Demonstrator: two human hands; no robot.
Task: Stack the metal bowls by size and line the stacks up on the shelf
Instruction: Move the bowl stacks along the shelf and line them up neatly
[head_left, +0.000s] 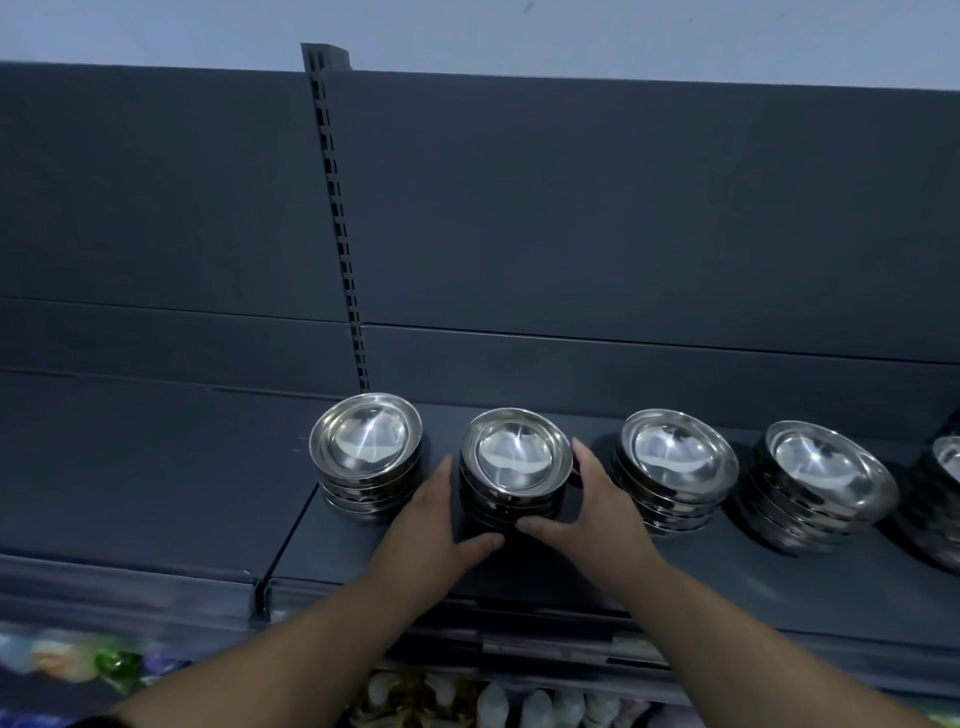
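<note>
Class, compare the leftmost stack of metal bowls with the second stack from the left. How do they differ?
The leftmost stack stands free, untouched; the second stack sits between the left hand and the right hand, whose fingers curl round its side. The leftmost stack sits by the slotted upright; the second stack stands to its right. Both are nested shiny metal bowls, open side up, on the dark shelf.

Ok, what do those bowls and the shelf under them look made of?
Bowls: polished metal, likely stainless steel; mirror-bright glare inside, dark reflections on the sides. Shelf: matte dark grey, probably painted sheet metal, though the flat finish leaves it open.
</note>
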